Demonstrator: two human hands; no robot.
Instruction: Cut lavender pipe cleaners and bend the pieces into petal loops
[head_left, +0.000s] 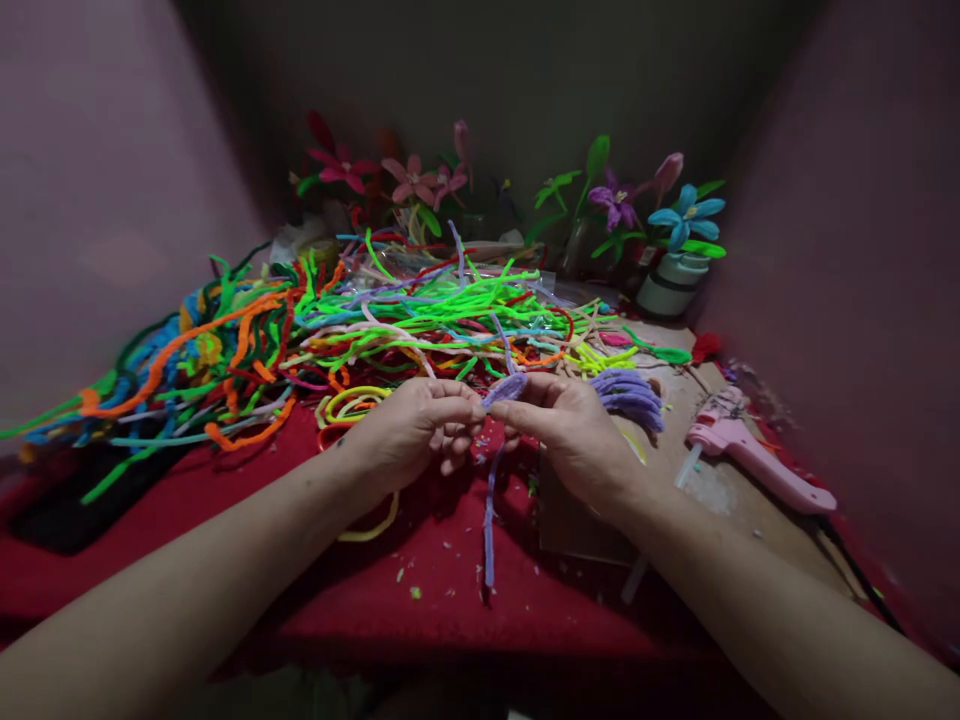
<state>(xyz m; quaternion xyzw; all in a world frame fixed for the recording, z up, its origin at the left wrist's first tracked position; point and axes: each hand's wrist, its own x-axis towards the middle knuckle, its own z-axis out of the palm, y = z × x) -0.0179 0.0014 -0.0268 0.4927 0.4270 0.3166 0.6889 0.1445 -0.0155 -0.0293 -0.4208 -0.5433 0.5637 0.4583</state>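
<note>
Between my two hands is a purple pipe cleaner (490, 520), bent into a narrow loop near my fingertips. One end hangs down over the red cloth; another purple length sticks up behind the loop. My left hand (416, 425) pinches the loop's left end between thumb and index finger. On the other side, my right hand (577, 435) is closed on the loop's right part, thumb on top. A bundle of bent purple pipe cleaner pieces (628, 398) lies just beyond my right hand. Yellow coiled pipe cleaners (352, 405) lie by my left wrist.
A large heap of coloured pipe cleaners (435, 320) spreads across the back and left. Pipe cleaner flowers stand behind it, a blue one (686, 215) in a white jar (673, 285). A pink glue gun (757, 460) rests on cardboard (712, 510) at right. Fluff scraps dot the red cloth (420, 620).
</note>
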